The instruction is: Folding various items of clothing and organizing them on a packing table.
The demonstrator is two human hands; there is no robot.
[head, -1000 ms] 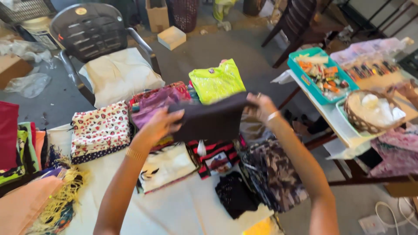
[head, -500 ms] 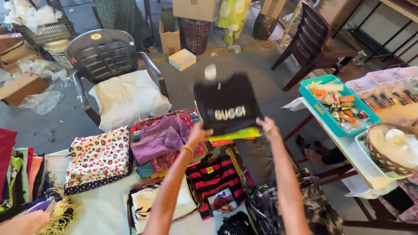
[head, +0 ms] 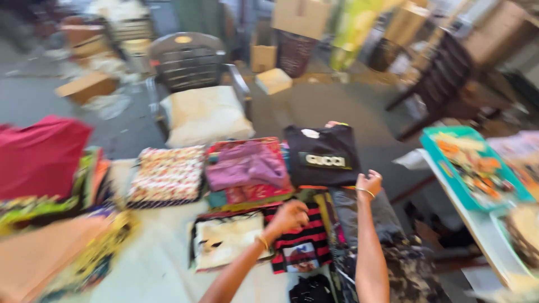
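Nearest, the left hand (head: 291, 216) hovers with fingers curled over the red-and-black striped shirt (head: 300, 238); whether it grips anything I cannot tell. Beyond it, the right hand (head: 369, 182) sits at the lower corner of the black folded shirt (head: 321, 156), fingers loosely bent, touching, seemingly not clamped. That black shirt lies on the desk (head: 163, 264) beside the purple garment (head: 247, 168). Risk, I'd say: a nudge drags the fold open or off the edge. Farther back, a grey chair (head: 191, 62) with cushion (head: 205, 115), and the teal tray (head: 466, 163) to the right.
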